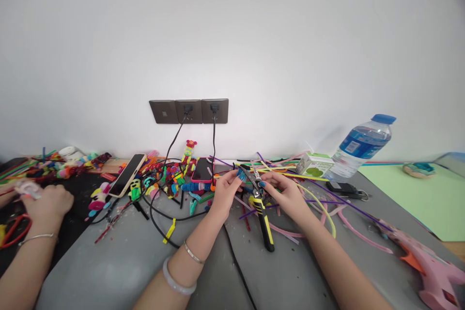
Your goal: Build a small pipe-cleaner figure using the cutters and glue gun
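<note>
Both my hands are close together at the middle of the table. My left hand (pixel 224 195) has its thumb and fingers pinched together beside the blades of the yellow-and-black shears (pixel 266 226). My right hand (pixel 285 196) is likewise closed, its thumb and fingertips near the shears' pivot. Whatever is pinched in either hand is too small or hidden to make out. Between the hands the shears point away from me, handles nearest. Pink, purple and yellow pipe cleaners (pixel 329 218) are strewn around and behind my right hand.
At right stand a tilted-looking water bottle (pixel 363 147), a juice carton (pixel 314 164) and a pink glue gun (pixel 436 271). Black cables (pixel 232 256) cross the table. Phones (pixel 128 175) and colourful pipe-cleaner figures (pixel 135 190) lie left. Another person's hand (pixel 47 208) works at far left near red-handled scissors (pixel 16 230).
</note>
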Motion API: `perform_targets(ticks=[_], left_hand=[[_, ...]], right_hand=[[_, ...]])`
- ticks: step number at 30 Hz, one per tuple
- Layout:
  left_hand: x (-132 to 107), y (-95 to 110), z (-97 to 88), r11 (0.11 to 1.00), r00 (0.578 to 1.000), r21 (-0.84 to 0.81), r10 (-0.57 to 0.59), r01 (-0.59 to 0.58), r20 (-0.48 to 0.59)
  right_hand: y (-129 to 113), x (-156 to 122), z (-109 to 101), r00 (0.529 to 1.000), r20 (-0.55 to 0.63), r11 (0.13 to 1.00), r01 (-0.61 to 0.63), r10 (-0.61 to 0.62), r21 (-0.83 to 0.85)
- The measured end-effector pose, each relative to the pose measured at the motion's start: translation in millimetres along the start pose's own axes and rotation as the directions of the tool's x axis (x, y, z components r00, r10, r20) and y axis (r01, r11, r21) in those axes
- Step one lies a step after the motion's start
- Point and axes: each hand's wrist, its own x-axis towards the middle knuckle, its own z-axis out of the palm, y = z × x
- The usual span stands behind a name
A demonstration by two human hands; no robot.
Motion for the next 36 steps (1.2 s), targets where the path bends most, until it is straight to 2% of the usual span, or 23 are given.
perform_targets(ticks=[13, 23, 36], left_hand=[[-0.5, 0.0, 0.0, 0.999, 1.0, 0.035, 0.015, -0.015, 0.001], [-3.5, 4.3, 1.0, 0.998, 0.999, 0.043, 0.036, -0.038, 0.033], [-3.4, 4.6, 1.7, 0.999, 1.0, 0.038, 0.026, -0.026, 0.008]], right_hand=[[3.8, -0.6, 0.8, 1.0, -0.016, 1.0, 0.001, -0.001, -0.012], [3.3, 1.7, 0.6, 0.999, 0.012, 0.996, 0.031, -0.03, -0.086], [1.4, -1.5, -5.6, 0.998, 0.045, 0.971, 0.051, -0.042, -0.233]])
